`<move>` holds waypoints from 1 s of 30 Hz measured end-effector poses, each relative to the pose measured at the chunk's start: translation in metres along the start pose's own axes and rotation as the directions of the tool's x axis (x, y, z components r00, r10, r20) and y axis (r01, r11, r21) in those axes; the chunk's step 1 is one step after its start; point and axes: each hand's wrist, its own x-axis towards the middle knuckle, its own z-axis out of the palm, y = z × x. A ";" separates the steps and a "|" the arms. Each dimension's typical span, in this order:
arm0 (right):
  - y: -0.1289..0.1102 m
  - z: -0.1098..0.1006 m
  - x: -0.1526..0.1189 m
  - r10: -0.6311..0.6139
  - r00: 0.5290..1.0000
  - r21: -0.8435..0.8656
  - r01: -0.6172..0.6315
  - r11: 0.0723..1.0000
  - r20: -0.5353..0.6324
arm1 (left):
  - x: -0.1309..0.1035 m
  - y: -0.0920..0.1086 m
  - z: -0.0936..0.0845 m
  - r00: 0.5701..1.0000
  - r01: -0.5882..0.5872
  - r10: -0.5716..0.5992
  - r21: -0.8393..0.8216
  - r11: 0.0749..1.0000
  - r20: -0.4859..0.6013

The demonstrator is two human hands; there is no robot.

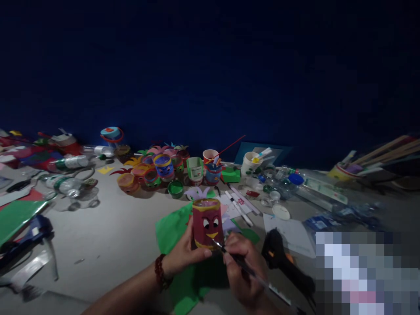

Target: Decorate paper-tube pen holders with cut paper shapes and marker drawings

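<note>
While the left hand (pixel 183 251) grips the maroon cup (pixel 197 222) at 12 o'clock, the right hand (pixel 246 264), closed on a brush (pixel 218 244), works its tip at the yellow beak (pixel 211 235); calls for light strokes, cup steady.

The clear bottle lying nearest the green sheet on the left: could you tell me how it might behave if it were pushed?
The clear bottle would probably roll, since it lies on its side and looks rounded. It is likely light for its size, being see-through with no obvious liquid inside. Its walls look like thin plastic, so they may dent under a firm push.
</note>
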 end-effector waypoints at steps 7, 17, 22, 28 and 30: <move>-0.005 0.002 0.006 -0.052 0.999 -0.078 0.052 0.996 0.002 | 0.000 0.001 0.000 1.000 -0.003 0.003 0.023 1.000 -0.011; -0.009 0.001 0.008 -0.070 0.997 -0.073 0.071 0.995 0.018 | 0.000 0.005 0.003 1.000 -0.002 0.002 0.022 1.000 0.006; -0.011 0.002 0.010 -0.066 0.998 -0.104 0.065 0.992 -0.001 | 0.000 0.002 0.002 1.000 0.000 0.000 0.020 1.000 -0.006; -0.009 0.001 0.010 -0.059 0.998 -0.043 0.059 0.997 -0.004 | 0.000 0.002 0.001 1.000 0.005 -0.005 0.022 1.000 -0.003; -0.010 0.001 0.012 -0.069 0.998 -0.073 0.068 0.995 -0.010 | 0.000 0.001 0.000 1.000 0.001 -0.001 0.026 1.000 -0.010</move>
